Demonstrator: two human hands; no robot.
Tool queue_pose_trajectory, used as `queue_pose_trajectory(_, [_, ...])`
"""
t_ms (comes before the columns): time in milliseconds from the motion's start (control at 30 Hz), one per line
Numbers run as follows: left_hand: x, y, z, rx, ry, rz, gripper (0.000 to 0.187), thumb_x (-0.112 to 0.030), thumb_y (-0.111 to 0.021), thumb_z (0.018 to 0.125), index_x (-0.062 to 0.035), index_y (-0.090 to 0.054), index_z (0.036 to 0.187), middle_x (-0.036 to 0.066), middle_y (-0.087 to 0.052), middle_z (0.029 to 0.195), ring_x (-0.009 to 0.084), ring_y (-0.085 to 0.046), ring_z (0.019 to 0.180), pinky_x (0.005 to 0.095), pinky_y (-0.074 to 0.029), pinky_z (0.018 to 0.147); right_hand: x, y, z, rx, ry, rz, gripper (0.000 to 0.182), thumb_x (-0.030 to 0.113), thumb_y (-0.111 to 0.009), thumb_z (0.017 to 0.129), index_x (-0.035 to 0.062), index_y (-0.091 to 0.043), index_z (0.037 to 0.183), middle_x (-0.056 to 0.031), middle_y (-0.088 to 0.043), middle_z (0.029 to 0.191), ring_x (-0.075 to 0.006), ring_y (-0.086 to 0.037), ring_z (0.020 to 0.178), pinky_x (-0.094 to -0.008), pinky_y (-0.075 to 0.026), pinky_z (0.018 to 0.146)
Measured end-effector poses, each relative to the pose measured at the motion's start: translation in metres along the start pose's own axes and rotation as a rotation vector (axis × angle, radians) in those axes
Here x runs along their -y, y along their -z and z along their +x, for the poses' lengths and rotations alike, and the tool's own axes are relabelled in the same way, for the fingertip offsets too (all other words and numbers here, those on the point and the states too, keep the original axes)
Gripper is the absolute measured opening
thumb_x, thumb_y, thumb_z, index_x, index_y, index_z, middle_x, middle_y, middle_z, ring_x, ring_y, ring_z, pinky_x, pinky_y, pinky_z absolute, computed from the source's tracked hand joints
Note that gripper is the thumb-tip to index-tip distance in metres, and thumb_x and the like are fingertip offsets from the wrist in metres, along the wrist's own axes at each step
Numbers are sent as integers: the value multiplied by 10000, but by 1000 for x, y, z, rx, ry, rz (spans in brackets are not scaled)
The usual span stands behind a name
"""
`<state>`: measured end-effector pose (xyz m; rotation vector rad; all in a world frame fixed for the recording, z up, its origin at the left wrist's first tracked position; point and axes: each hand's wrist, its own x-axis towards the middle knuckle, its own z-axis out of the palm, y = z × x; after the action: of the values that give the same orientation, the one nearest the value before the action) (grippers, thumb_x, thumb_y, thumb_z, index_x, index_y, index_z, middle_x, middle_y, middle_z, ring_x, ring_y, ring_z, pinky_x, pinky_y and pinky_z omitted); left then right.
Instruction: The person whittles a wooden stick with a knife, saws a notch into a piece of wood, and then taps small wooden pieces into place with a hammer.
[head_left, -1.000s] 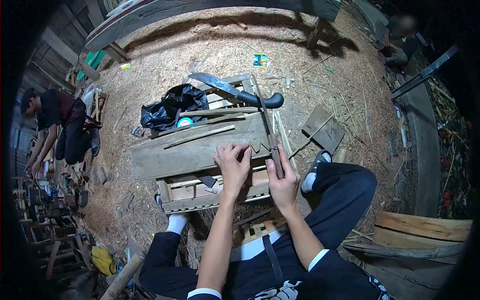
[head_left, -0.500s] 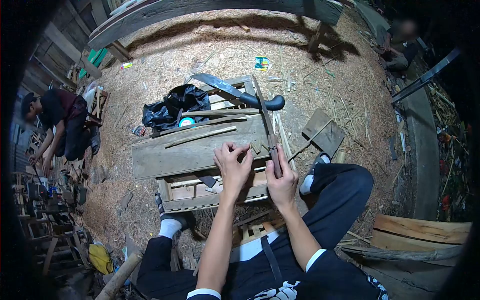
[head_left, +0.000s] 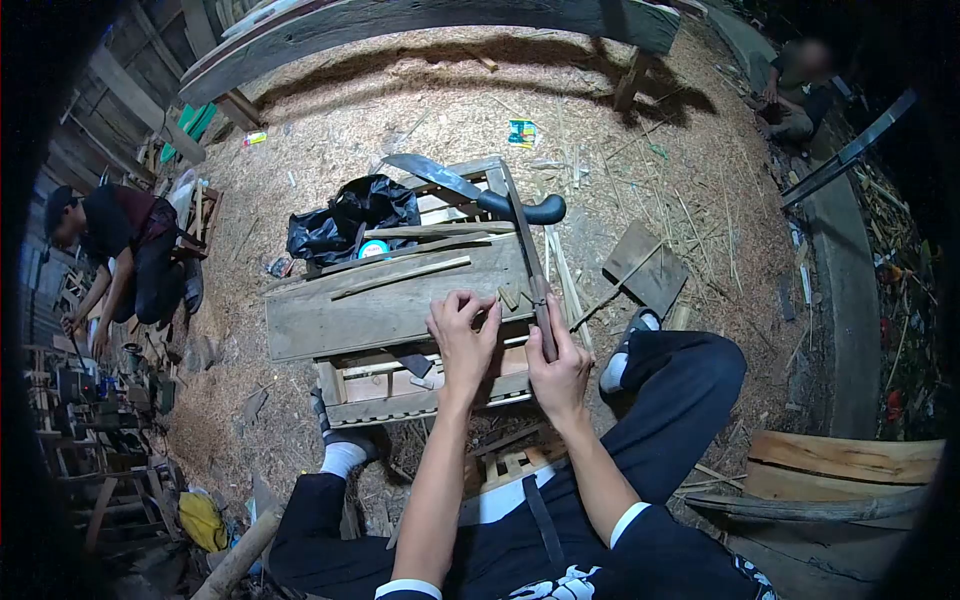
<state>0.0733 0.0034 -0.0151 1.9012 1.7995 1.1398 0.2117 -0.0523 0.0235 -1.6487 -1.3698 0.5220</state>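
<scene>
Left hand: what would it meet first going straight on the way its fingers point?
Probably the strip on the board, ahead of the left hand; depth is unclear, so it might pass above.

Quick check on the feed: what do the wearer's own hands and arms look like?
The left hand and right hand are ungloved, wrists bare. Both forearms are uncovered up to dark sleeves edged with white bands.
</scene>
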Motion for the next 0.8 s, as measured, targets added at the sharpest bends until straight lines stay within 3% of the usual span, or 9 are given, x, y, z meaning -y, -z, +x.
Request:
queue_pose_trajectory(567, [-3, 2, -2, -9, -11, -2, 187, -208, -786, 825, -116, -778, 987, 65, -647, 1094, 285, -530, 1105, 450, -362, 978, -5, -1, 2, -8, 9, 32, 535, 126, -652, 949, 50, -551, 1469, -251, -715, 1147, -397, -746, 927, -420, -591, 747])
queue_pose_trajectory(800, [5, -3, -6, -49, -12, -33, 193, -172, -798, 804, -119, -756, 985, 48, -649, 1101, 276, -514, 1101, 433, -353, 1002, -7, 4, 1, -107, 98, 15, 547, 143, -670, 941, 55, -557, 1470, -226, -739, 957, -341, -747, 700, -403, -560, 612])
